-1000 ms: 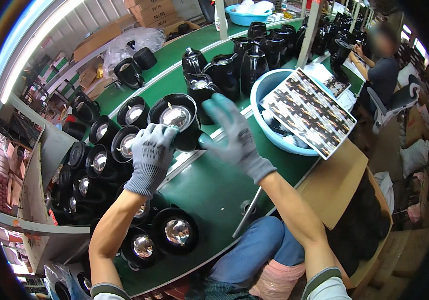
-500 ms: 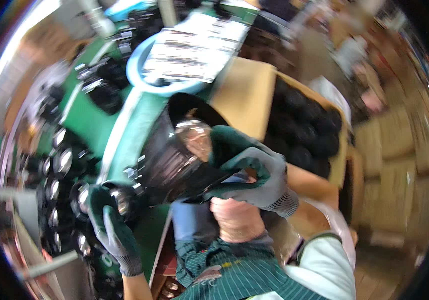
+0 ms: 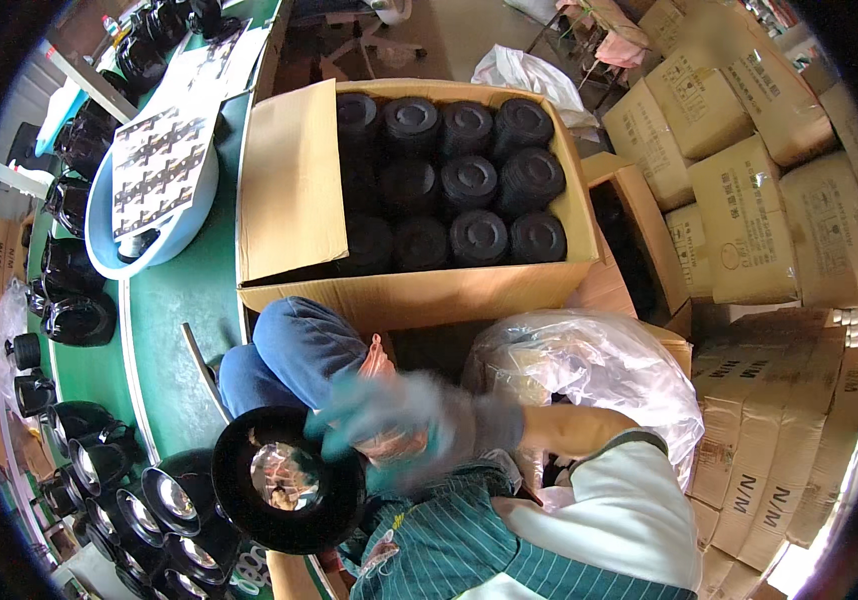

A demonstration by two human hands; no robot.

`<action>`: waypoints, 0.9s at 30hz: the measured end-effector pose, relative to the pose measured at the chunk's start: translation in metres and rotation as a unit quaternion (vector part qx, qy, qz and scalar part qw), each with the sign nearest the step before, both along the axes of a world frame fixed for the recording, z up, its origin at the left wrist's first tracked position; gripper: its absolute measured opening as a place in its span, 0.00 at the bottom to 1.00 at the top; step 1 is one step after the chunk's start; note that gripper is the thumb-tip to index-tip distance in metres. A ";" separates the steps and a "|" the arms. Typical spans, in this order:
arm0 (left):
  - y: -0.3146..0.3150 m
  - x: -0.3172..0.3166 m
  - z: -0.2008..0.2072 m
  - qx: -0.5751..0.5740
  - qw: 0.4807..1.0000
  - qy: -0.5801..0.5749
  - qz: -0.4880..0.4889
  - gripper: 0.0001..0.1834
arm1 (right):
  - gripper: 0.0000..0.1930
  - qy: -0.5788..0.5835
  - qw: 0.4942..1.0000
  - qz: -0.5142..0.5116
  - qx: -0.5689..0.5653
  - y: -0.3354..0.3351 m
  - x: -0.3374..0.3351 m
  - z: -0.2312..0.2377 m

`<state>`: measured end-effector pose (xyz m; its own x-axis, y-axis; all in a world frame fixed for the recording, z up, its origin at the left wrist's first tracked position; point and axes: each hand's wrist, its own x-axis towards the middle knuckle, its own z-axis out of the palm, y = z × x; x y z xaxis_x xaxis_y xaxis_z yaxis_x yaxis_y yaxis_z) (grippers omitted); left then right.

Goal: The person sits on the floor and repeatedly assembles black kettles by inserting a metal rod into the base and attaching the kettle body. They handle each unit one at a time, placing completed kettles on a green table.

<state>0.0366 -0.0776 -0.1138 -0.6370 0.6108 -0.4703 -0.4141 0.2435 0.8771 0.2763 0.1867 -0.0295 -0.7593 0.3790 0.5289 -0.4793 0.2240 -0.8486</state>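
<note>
A glossy black round shell with a shiny silver inside (image 3: 287, 478) sits low in front of me, its open mouth turned up toward me. My right hand (image 3: 404, 425), in a green and grey glove, is smeared by motion at the shell's right rim; whether it grips cannot be made out. A bit of my left forearm (image 3: 289, 577) shows below the shell, while the left hand itself is hidden behind it. Several similar black shells with silver insides (image 3: 174, 497) stand close together on the green table to the left.
An open cardboard box (image 3: 419, 292) holds rows of black round parts. A blue basin (image 3: 164, 250) with a printed sheet (image 3: 159, 165) over it stands on the green table (image 3: 174, 340). A clear plastic bag (image 3: 589, 350) lies at my right, near stacked cartons (image 3: 749, 215).
The view has swung right, toward the box. The tilted shell from my right hand now faces up at lower left. My left hand, earlier at the row of shells, has gone behind it.
</note>
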 end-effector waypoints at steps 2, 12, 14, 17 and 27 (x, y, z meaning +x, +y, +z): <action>-0.006 0.001 -0.002 -0.012 1.000 0.002 0.019 0.14 | 0.25 -0.161 0.958 -0.210 -0.115 0.064 0.004 -0.054; -0.011 -0.002 -0.005 0.002 1.000 -0.013 -0.017 0.12 | 0.76 -0.854 0.382 -0.343 0.087 0.208 0.065 -0.196; -0.015 0.001 -0.009 0.009 1.000 -0.012 -0.011 0.11 | 0.73 -0.814 0.422 -0.382 0.114 0.193 0.047 -0.161; -0.012 0.001 -0.014 0.028 0.999 -0.009 -0.017 0.11 | 0.62 -0.458 0.755 -0.430 0.188 0.150 0.045 -0.103; -0.040 -0.036 -0.021 0.048 0.996 0.070 -0.033 0.09 | 0.71 -0.232 0.966 0.074 0.082 -0.019 -0.037 0.039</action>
